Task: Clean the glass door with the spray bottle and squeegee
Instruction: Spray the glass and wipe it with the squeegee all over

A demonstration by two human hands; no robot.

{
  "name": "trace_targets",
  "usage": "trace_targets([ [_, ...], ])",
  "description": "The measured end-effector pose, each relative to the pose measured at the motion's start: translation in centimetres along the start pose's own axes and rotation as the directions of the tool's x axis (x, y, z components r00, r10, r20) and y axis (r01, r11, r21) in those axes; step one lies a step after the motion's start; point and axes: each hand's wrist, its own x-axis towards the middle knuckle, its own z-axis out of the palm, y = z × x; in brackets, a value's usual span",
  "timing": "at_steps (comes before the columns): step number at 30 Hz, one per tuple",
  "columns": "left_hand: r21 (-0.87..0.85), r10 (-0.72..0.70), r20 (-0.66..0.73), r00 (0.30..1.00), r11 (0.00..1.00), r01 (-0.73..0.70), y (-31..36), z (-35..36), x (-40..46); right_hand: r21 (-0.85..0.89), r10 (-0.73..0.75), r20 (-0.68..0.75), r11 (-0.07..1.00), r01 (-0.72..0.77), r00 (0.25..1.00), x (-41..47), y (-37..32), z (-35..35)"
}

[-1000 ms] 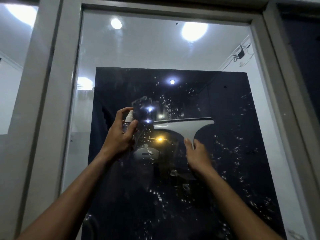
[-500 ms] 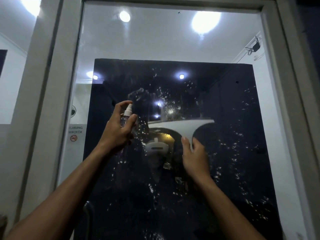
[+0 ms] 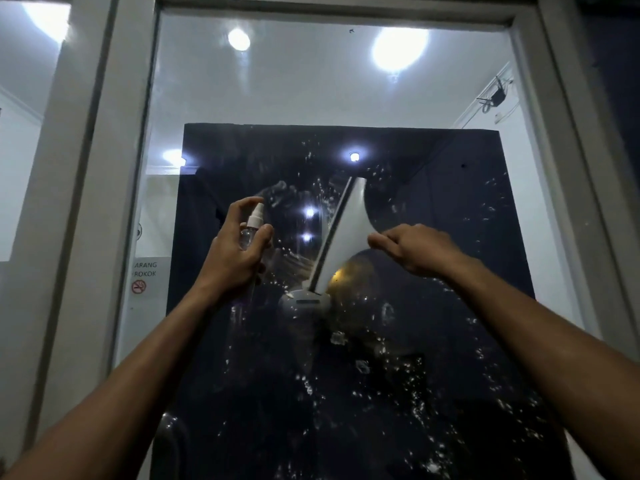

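The glass door [image 3: 433,341] fills the view, dark in its lower part and speckled with water droplets. My left hand [image 3: 239,258] grips a small clear spray bottle [image 3: 252,225] with a white nozzle, held upright close to the glass. My right hand [image 3: 415,251] grips the handle of a white squeegee [image 3: 343,233]. The squeegee's blade stands almost vertical, tilted slightly to the right at the top, against the glass between my two hands.
A grey door frame [image 3: 100,202] borders the pane left, top and right. A no-smoking sticker [image 3: 139,286] sits on the glass at the left edge. Ceiling lights [image 3: 398,50] reflect in the upper pane. A dark door handle [image 3: 169,438] shows at the lower left.
My right hand has turned the squeegee from a horizontal blade to a nearly vertical one and shifted right. My left hand with the bottle stays about where it was.
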Motion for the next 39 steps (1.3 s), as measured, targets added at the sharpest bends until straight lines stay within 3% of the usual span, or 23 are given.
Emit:
trace_targets([
  [6,-0.021,0.018,0.023,1.0,1.0,-0.018,-1.0,1.0,-0.7,-0.159,0.078,0.012,0.984,-0.075,0.997,-2.1,7.3,-3.0],
  [11,-0.043,0.002,0.057,0.998,0.999,0.0,-0.7,1.8,-0.8,-0.167,-0.039,-0.091,0.986,0.023,0.995,-1.3,5.7,-3.7],
  [15,-0.026,0.049,0.051,0.998,0.999,-0.047,-0.1,3.4,-0.7,-0.166,-0.094,-0.005,0.982,0.092,0.996,0.1,2.3,-2.1],
  [20,-0.051,0.045,0.052,0.998,0.998,-0.042,-0.3,4.5,-1.0,-0.187,0.04,0.081,0.982,-0.024,0.996,-2.1,6.5,-2.8],
  [23,-0.055,0.039,0.018,0.999,0.998,-0.037,-0.3,4.5,-1.4,-0.101,0.141,0.049,0.986,-0.136,0.989,-4.6,9.0,-3.0],
  [26,-0.062,0.024,0.0,1.0,0.998,-0.024,0.1,4.3,-1.7,0.222,0.174,-0.076,0.963,-0.153,0.982,-5.7,8.7,-1.8],
  [29,-0.052,0.025,-0.018,1.0,0.998,-0.026,0.4,3.8,-1.5,0.709,0.244,-0.108,0.699,-0.098,0.964,-5.5,5.6,0.0],
  [31,-0.041,0.017,-0.028,0.999,0.999,-0.018,0.6,3.4,-1.1,0.868,0.295,-0.017,0.478,-0.132,0.955,-4.5,2.3,0.4],
  [33,-0.014,0.009,-0.038,0.999,1.0,-0.009,0.8,3.1,-0.5,0.932,0.315,0.045,0.328,-0.154,0.948,-2.9,-1.0,0.2],
  [35,0.003,0.006,-0.042,0.999,1.0,-0.006,1.2,2.7,0.0,0.956,0.344,0.068,0.247,-0.161,0.936,-1.5,-4.0,-0.3],
  [39,0.006,0.023,-0.053,0.998,1.0,-0.022,1.6,2.6,0.1,0.955,0.412,0.125,0.198,-0.222,0.903,-1.1,-6.4,0.2],
])
